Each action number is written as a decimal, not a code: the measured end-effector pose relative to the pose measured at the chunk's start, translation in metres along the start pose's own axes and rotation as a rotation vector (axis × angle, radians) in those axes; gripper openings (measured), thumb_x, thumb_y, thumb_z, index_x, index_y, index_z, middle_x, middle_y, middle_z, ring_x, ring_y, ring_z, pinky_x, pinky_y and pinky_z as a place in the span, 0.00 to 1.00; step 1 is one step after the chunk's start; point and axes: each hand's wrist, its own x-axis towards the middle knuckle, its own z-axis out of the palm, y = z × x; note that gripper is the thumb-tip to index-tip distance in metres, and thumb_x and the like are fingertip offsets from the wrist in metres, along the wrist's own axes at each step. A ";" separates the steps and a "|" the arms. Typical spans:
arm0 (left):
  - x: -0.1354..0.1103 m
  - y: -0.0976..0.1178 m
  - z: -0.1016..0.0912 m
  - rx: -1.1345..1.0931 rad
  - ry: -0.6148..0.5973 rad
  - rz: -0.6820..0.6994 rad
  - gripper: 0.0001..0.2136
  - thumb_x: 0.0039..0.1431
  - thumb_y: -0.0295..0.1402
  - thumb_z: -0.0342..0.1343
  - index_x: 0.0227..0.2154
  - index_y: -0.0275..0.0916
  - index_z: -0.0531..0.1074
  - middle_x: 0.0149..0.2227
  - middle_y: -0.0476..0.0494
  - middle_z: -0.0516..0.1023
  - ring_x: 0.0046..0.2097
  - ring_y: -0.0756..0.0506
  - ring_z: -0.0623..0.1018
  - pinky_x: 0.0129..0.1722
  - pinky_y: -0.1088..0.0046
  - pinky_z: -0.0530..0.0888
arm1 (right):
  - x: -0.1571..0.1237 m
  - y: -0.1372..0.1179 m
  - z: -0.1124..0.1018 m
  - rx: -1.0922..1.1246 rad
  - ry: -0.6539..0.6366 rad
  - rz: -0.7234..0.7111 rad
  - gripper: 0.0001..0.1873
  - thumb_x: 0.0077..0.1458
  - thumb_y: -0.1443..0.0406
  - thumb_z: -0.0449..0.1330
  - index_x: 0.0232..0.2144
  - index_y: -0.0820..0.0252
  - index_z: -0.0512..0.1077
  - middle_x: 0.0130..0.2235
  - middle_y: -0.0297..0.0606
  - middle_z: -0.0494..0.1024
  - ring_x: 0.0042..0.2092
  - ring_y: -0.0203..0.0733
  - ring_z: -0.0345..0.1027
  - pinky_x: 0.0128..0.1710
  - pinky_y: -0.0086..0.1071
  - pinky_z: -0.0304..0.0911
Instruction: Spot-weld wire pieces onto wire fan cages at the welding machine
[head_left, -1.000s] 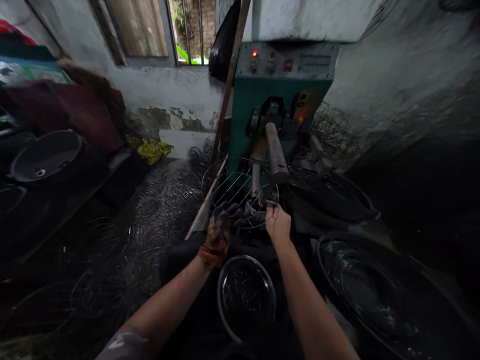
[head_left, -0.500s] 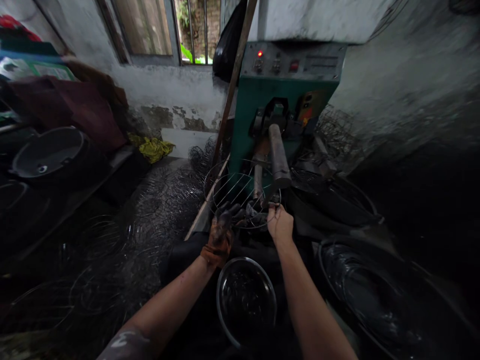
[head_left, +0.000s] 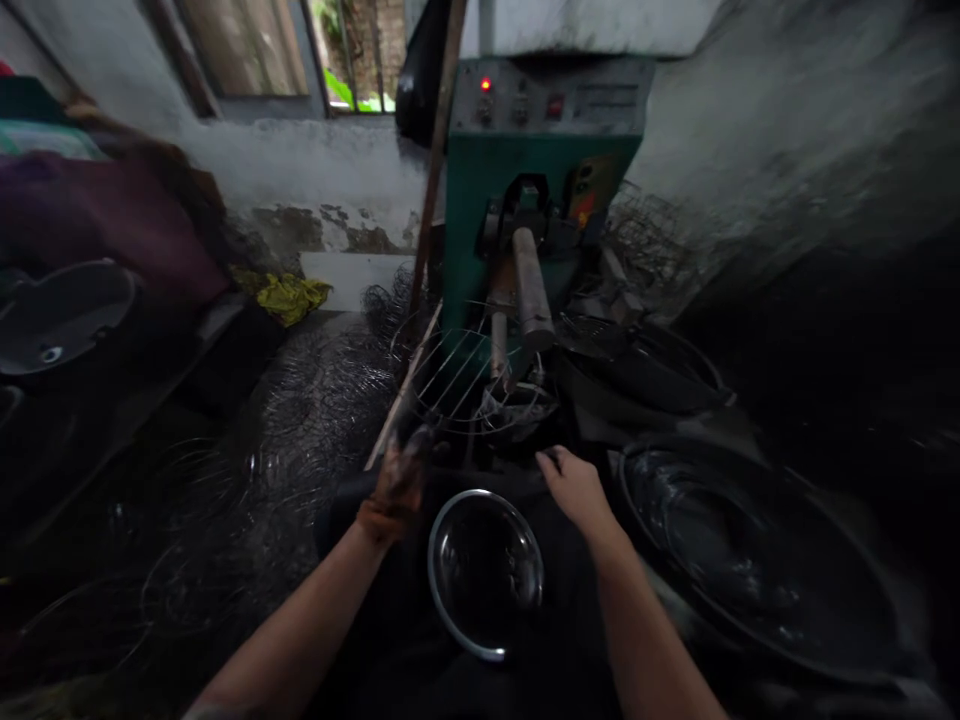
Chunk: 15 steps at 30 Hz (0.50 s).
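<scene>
A round wire rack [head_left: 452, 372] with parallel bars leans in front of the machine, close to its lower rod [head_left: 499, 345]. My left hand [head_left: 401, 475], in a dark, orange-cuffed glove, is near the rack's lower left rim. Motion smears its fingers, so whether they grip the rim cannot be made out. My bare right hand [head_left: 576, 487] is apart from the rack, below and to its right. Its fingers are curled together; anything between them is too small to name. On my lap, between my forearms, rests a shiny round metal bowl [head_left: 433, 560] with a dark inside.
The green machine [head_left: 480, 190] has a lit red lamp and a thick upper rod [head_left: 531, 285]. Piled wire pieces [head_left: 300, 400] cover the floor at left. A wide dark basin [head_left: 810, 640] with shiny wire stands at right. A wooden strip [head_left: 401, 400] slants beside the rack.
My right hand has come off the rack's right edge and drawn back toward me. My left hand has moved down and left. The view has shifted slightly.
</scene>
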 end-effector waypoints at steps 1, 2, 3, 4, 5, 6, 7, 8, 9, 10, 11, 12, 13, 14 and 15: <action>-0.006 -0.002 -0.004 -0.021 -0.001 -0.012 0.27 0.59 0.51 0.62 0.60 0.50 0.69 0.57 0.42 0.77 0.57 0.38 0.78 0.54 0.56 0.77 | -0.016 0.020 0.000 -0.036 -0.046 0.048 0.11 0.64 0.62 0.57 0.40 0.59 0.78 0.36 0.43 0.83 0.40 0.48 0.78 0.39 0.32 0.64; -0.010 -0.004 -0.006 -0.053 0.010 -0.022 0.28 0.60 0.50 0.62 0.61 0.51 0.68 0.58 0.42 0.76 0.57 0.39 0.78 0.55 0.57 0.77 | -0.031 0.039 -0.002 -0.080 -0.083 0.110 0.10 0.64 0.62 0.57 0.40 0.59 0.78 0.36 0.43 0.83 0.41 0.47 0.78 0.40 0.32 0.64; -0.014 -0.006 -0.008 -0.097 0.045 -0.026 0.28 0.59 0.49 0.64 0.61 0.51 0.68 0.58 0.42 0.76 0.56 0.39 0.79 0.55 0.58 0.77 | -0.046 0.059 -0.005 -0.127 -0.108 0.181 0.11 0.65 0.62 0.57 0.41 0.59 0.78 0.38 0.44 0.83 0.42 0.47 0.78 0.41 0.32 0.65; -0.016 -0.008 -0.008 -0.125 0.080 -0.024 0.28 0.58 0.46 0.65 0.60 0.51 0.69 0.59 0.42 0.76 0.56 0.40 0.79 0.55 0.60 0.76 | -0.060 0.078 -0.011 -0.177 -0.122 0.264 0.11 0.66 0.62 0.56 0.41 0.60 0.78 0.39 0.45 0.83 0.43 0.47 0.78 0.41 0.32 0.65; -0.018 -0.009 -0.007 -0.131 0.109 -0.018 0.28 0.56 0.44 0.67 0.60 0.50 0.70 0.58 0.42 0.76 0.55 0.40 0.79 0.56 0.61 0.76 | -0.073 0.097 -0.018 -0.226 -0.129 0.359 0.13 0.67 0.61 0.55 0.42 0.61 0.78 0.40 0.47 0.83 0.43 0.47 0.78 0.42 0.32 0.65; -0.018 -0.010 -0.006 -0.118 0.116 -0.015 0.28 0.55 0.42 0.68 0.59 0.49 0.71 0.58 0.42 0.76 0.55 0.41 0.79 0.57 0.61 0.75 | -0.086 0.115 -0.027 -0.274 -0.130 0.466 0.14 0.67 0.61 0.55 0.43 0.62 0.77 0.41 0.49 0.83 0.44 0.48 0.78 0.42 0.33 0.65; -0.018 -0.010 -0.003 -0.093 0.098 -0.018 0.28 0.54 0.40 0.69 0.58 0.47 0.72 0.57 0.42 0.76 0.55 0.41 0.79 0.58 0.62 0.74 | -0.098 0.133 -0.036 -0.314 -0.130 0.576 0.14 0.68 0.61 0.55 0.43 0.63 0.77 0.41 0.50 0.82 0.44 0.49 0.78 0.42 0.33 0.66; -0.018 -0.010 -0.001 -0.065 0.070 -0.024 0.27 0.54 0.39 0.69 0.57 0.46 0.73 0.57 0.42 0.77 0.55 0.41 0.79 0.58 0.62 0.74 | -0.110 0.149 -0.047 -0.344 -0.130 0.677 0.14 0.68 0.61 0.55 0.43 0.64 0.77 0.41 0.51 0.82 0.44 0.49 0.78 0.43 0.34 0.67; -0.018 -0.009 0.002 -0.043 0.042 -0.033 0.26 0.55 0.38 0.69 0.57 0.46 0.73 0.56 0.42 0.77 0.55 0.41 0.79 0.59 0.61 0.73 | -0.121 0.164 -0.056 -0.363 -0.128 0.763 0.14 0.68 0.61 0.55 0.43 0.65 0.77 0.42 0.52 0.82 0.45 0.48 0.77 0.44 0.35 0.68; -0.019 -0.009 0.004 -0.024 0.025 -0.038 0.25 0.55 0.37 0.69 0.56 0.45 0.74 0.55 0.42 0.78 0.54 0.41 0.79 0.59 0.62 0.73 | -0.132 0.177 -0.065 -0.375 -0.125 0.829 0.13 0.68 0.62 0.56 0.43 0.64 0.77 0.43 0.51 0.81 0.46 0.47 0.76 0.45 0.36 0.69; -0.020 -0.008 0.006 -0.007 0.014 -0.039 0.25 0.55 0.37 0.69 0.56 0.45 0.74 0.55 0.42 0.78 0.54 0.42 0.79 0.59 0.62 0.73 | -0.142 0.189 -0.072 -0.378 -0.119 0.870 0.12 0.68 0.61 0.57 0.44 0.63 0.77 0.45 0.49 0.80 0.47 0.46 0.76 0.47 0.37 0.69; -0.021 -0.007 0.007 0.015 0.008 -0.036 0.24 0.56 0.36 0.68 0.56 0.44 0.75 0.54 0.43 0.79 0.53 0.42 0.79 0.59 0.63 0.73 | -0.150 0.199 -0.077 -0.378 -0.112 0.895 0.12 0.67 0.60 0.59 0.46 0.62 0.76 0.48 0.48 0.79 0.48 0.45 0.75 0.49 0.39 0.70; -0.022 -0.006 0.008 0.042 0.000 -0.029 0.23 0.56 0.36 0.68 0.55 0.44 0.75 0.53 0.42 0.79 0.53 0.43 0.79 0.58 0.65 0.74 | -0.156 0.207 -0.080 -0.373 -0.105 0.908 0.13 0.67 0.59 0.60 0.49 0.60 0.75 0.51 0.46 0.77 0.49 0.45 0.74 0.50 0.40 0.71; -0.024 -0.006 0.010 0.068 -0.012 -0.019 0.23 0.56 0.36 0.68 0.55 0.43 0.76 0.53 0.42 0.79 0.52 0.43 0.80 0.57 0.67 0.75 | -0.158 0.214 -0.080 -0.368 -0.102 0.918 0.15 0.67 0.57 0.60 0.51 0.58 0.74 0.53 0.45 0.76 0.49 0.44 0.73 0.50 0.42 0.71; -0.025 -0.006 0.011 0.086 -0.030 -0.020 0.23 0.56 0.36 0.68 0.55 0.42 0.76 0.54 0.42 0.79 0.52 0.43 0.80 0.55 0.69 0.76 | -0.157 0.219 -0.078 -0.361 -0.101 0.924 0.17 0.67 0.56 0.61 0.52 0.58 0.73 0.54 0.44 0.75 0.50 0.45 0.73 0.51 0.44 0.71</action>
